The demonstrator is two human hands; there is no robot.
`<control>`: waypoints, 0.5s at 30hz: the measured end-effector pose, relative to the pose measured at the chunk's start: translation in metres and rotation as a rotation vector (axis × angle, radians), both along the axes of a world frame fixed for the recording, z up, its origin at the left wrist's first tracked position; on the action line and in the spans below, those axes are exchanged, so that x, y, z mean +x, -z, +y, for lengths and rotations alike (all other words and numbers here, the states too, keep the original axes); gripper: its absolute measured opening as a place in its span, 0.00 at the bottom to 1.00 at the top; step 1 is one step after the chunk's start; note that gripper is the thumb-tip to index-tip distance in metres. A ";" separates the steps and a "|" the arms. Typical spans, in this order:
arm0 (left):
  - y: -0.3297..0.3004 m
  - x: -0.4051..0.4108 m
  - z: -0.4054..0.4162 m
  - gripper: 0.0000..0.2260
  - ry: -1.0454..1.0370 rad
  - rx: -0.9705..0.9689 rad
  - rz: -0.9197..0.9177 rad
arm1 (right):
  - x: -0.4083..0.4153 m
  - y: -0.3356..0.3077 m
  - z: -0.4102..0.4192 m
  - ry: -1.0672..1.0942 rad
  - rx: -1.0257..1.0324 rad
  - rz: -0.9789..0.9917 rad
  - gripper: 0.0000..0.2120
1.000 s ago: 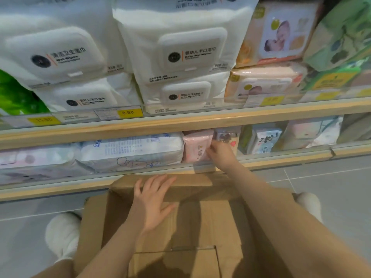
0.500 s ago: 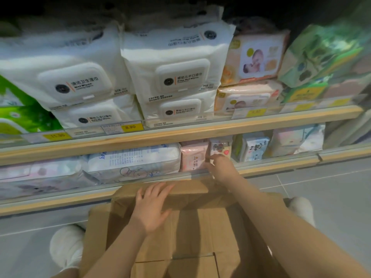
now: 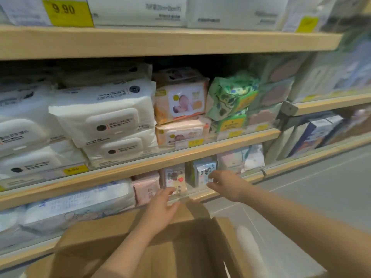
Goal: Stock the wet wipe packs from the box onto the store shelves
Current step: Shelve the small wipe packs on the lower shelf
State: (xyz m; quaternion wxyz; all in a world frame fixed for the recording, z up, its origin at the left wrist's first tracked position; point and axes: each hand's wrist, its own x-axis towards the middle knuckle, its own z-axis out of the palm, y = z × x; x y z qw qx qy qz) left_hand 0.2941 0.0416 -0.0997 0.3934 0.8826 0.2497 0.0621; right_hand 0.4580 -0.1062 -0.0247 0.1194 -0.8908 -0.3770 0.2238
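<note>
At the left of the frame, large white packs (image 3: pixel 104 117) are stacked on the middle shelf (image 3: pixel 140 163), with a long pale pack (image 3: pixel 80 201) below them. At lower centre, the cardboard box (image 3: pixel 124 237) is seen open; its contents are hidden. The left hand (image 3: pixel 160 207) is held over the box's far flap, its grip loose and holding nothing, fingertips close to a small cream pack (image 3: pixel 174 180) standing beside a pink pack (image 3: pixel 145 187) on the bottom shelf. To the right, the right hand (image 3: pixel 226 184) is spread at a small blue-white pack (image 3: pixel 203 173), nothing clearly grasped. The small upright packs could be toppled by a careless push, since they are stood narrowly near the shelf lip (image 3: pixel 200 194).
</note>
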 end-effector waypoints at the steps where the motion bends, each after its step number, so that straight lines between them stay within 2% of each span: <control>1: 0.003 0.014 -0.006 0.21 -0.004 -0.034 -0.007 | 0.011 0.005 -0.003 0.031 0.037 0.013 0.22; 4: 0.019 0.051 -0.018 0.25 -0.033 -0.129 -0.016 | 0.040 0.033 -0.010 0.103 0.138 0.072 0.21; 9: 0.053 0.104 -0.023 0.27 -0.097 -0.227 -0.031 | 0.073 0.093 -0.007 0.195 0.238 0.165 0.20; 13: 0.089 0.125 -0.022 0.29 -0.110 -0.186 0.023 | 0.080 0.129 0.002 0.200 0.357 0.172 0.22; 15: 0.103 0.135 -0.021 0.30 -0.144 -0.164 0.054 | 0.083 0.140 0.008 0.212 0.426 0.171 0.17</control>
